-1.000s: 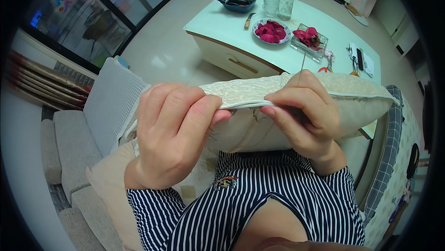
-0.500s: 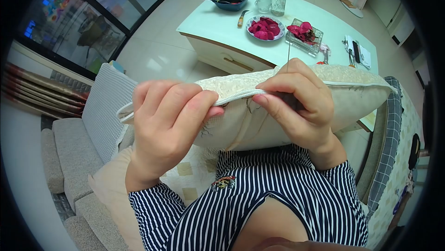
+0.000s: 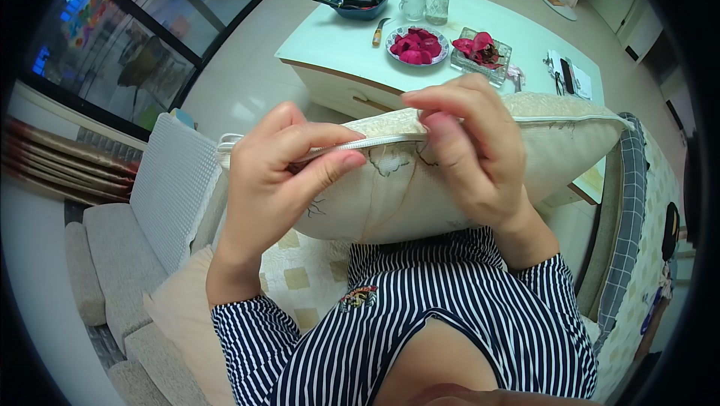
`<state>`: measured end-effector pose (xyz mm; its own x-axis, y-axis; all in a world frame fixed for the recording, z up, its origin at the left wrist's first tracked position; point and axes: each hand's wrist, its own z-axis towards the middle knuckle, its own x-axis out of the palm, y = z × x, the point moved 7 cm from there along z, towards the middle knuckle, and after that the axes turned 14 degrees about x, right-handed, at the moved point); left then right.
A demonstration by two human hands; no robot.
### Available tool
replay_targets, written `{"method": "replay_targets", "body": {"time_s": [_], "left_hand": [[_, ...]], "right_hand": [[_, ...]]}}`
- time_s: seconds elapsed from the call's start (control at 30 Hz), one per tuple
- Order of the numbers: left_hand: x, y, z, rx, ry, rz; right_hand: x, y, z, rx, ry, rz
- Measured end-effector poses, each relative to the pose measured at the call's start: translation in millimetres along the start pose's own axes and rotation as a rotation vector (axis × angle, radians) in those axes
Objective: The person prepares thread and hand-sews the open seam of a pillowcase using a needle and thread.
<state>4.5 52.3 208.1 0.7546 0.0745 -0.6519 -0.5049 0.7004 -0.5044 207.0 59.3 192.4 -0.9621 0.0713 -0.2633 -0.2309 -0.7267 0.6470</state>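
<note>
A cream cushion [image 3: 465,181] with stitched plant outlines lies across my lap, its white zipper [image 3: 394,139] running along the top edge. My left hand [image 3: 281,173] pinches this zippered edge near its left end, thumb in front and index finger behind. Over the middle of the zipper is my right hand [image 3: 476,151], its index finger stretched out and its thumb apart and smeared by motion. I make out nothing held between those fingers.
Beyond the cushion stands a table [image 3: 330,53] with a plate [image 3: 442,56] of red-pink petals, a glass tray [image 3: 504,74] with more petals, a curved knife [image 3: 379,32], a lidded glass jar [image 3: 437,1], a mug [image 3: 412,4] and a blue basket [image 3: 367,12]. A grey sofa [image 3: 120,233] is at left.
My right hand has let go of the zippered edge and its index finger has lifted. A thin line above that hand no longer shows. My left hand still pinches the edge.
</note>
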Motion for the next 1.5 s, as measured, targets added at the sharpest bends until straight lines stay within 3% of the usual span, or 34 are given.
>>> {"method": "replay_targets", "body": {"time_s": [0.2, 0.3, 0.43, 0.93, 1.03, 1.1, 1.3, 1.43, 1.5], "left_hand": [[4.8, 18.0, 1.8, -0.307, -0.011, -0.302], [6.6, 22.7, 2.5, -0.346, -0.017, -0.384], [8.8, 24.8, 4.4, -0.313, -0.048, -0.398], [7.8, 26.8, 2.5, -0.288, -0.044, -0.362], [5.2, 18.6, -0.5, -0.206, -0.08, -0.242], [-2.3, 0.0, 0.0, 0.003, -0.131, 0.027], [0.9, -13.6, -7.6, 0.284, -0.174, 0.252], [2.1, -19.8, -7.0, 0.358, -0.151, 0.27], [2.2, -16.7, -5.7, 0.265, -0.113, 0.209]], "right_hand": [[-4.9, 11.5, -19.8, 0.061, 0.027, 0.14], [-3.7, 10.2, -23.7, 0.211, 0.0, 0.212], [5.6, 18.9, -22.1, -0.12, 0.014, -0.225], [7.1, 10.9, -23.9, -0.056, 0.044, -0.342], [7.7, 13.3, -25.3, -0.058, 0.046, -0.363], [9.6, 14.8, -26.9, -0.062, 0.062, -0.385], [18.7, 16.7, -29.5, -0.091, 0.033, -0.343], [23.9, 17.0, -29.9, -0.071, 0.039, -0.344], [24.3, 17.6, -28.8, -0.083, 0.022, -0.335]]}}
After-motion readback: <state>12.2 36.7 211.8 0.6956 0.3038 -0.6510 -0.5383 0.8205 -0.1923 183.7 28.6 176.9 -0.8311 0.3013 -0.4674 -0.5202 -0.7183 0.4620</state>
